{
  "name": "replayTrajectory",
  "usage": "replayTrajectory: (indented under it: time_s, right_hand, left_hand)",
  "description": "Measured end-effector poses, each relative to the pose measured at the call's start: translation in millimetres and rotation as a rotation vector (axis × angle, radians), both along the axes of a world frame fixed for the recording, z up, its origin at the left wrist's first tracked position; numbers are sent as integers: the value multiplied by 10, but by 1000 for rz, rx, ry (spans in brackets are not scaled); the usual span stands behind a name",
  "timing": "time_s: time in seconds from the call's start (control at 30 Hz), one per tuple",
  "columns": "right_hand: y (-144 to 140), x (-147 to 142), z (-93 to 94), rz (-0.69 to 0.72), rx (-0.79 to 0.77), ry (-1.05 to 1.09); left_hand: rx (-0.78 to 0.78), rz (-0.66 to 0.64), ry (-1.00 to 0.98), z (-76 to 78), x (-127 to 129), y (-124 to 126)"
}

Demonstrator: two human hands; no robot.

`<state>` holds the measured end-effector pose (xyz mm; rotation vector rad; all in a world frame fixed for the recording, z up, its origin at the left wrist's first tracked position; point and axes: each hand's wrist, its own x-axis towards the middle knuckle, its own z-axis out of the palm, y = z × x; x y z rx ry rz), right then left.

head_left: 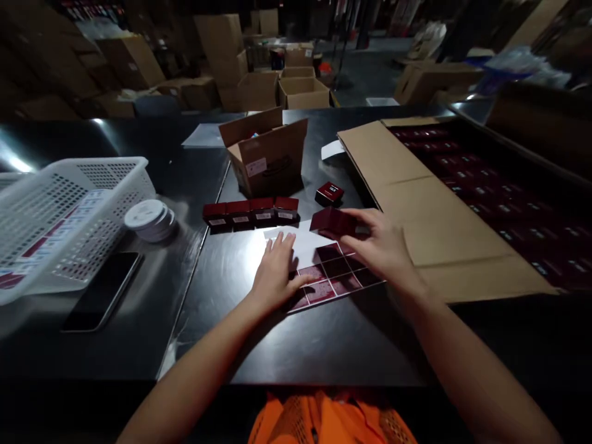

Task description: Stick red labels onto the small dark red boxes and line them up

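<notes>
Dark worktop (324, 345) carries a label sheet (330, 277); the left hand (277, 271) presses flat on it, fingers spread. Just above the sheet, the right hand (382, 246) grips a small red box (332, 222).

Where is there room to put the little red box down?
Bare table lies below the sticker sheet, and between the phone and left hand. It's crowded by the box row and carton.
</notes>
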<state>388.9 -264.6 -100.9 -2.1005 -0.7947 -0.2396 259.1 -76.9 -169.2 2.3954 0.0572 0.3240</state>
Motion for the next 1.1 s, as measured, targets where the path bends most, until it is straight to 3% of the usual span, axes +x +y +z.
replayTrajectory:
  time_s: [0.07,0.13,0.2,0.37,0.53,0.7,0.83,0.93,1.0,1.1]
  right_hand:
    - [213,311,41,-83,-208,-47]
    - [458,591,18,-36,-398,-14]
    - [674,794,-42,35,-465,13]
    - [924,984,-185,139,-480,24]
    - [1024,1030,-264,288,-458,16]
    - [1132,991,-248,326,-447,34]
    - [810,718,-109,292,-360,-52]
    - [257,358,-78,488,-300,-57]
    - [-141,109,-165,532,-326,53]
    - [-557,-148,-437,489,-331,123]
  left_hand:
    - [227,-87,133,18,13,26]
    - [342,-214,209,78,-11,8]
    - [394,-296,231,152,-55,-35]
    - [449,-322,263,263,-124,-118]
    - [441,-310,267,257,-115,-132]
    - [430,-329,268,255,-130,-95]
    - [454,-328,261,295,-144,-5]
    - [492,-307,281,334,-135,64]
    - [513,-263,264,336,-135,83]
    - [463,-252,144,275,-132,60]
